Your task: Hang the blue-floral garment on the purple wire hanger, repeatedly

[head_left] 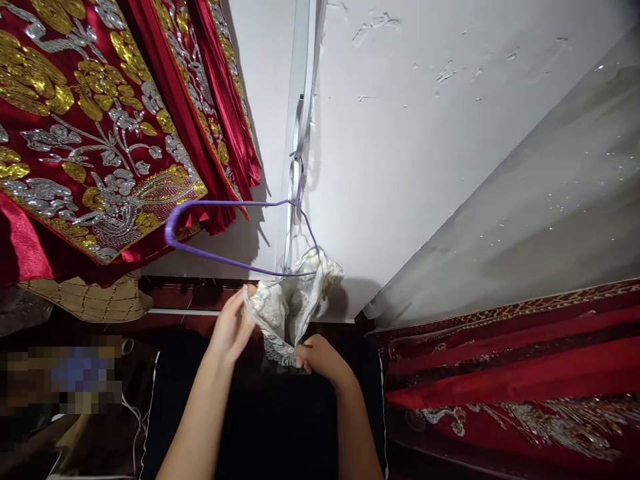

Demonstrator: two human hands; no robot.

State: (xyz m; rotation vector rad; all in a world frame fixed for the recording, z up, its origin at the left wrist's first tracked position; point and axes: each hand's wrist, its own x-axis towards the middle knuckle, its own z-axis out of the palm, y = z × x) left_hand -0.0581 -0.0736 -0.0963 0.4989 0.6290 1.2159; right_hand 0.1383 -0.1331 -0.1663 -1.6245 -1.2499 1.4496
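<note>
A small pale patterned cloth [293,300] hangs bunched on one end of a purple wire hanger [220,230]. The hanger's hook is caught on a white strip [300,120] running down the wall. My left hand [231,327] pinches the cloth's left edge, fingers closed on it. My right hand [323,360] grips the cloth's lower end from below. Both forearms reach up from the bottom of the view.
Red garments with gold and silver embroidery [90,127] hang at the upper left. More red embroidered fabric [500,373] lies at the lower right under a clear plastic cover [550,200]. A dark surface [270,420] lies beneath my arms, and a white wall [425,113] stands behind.
</note>
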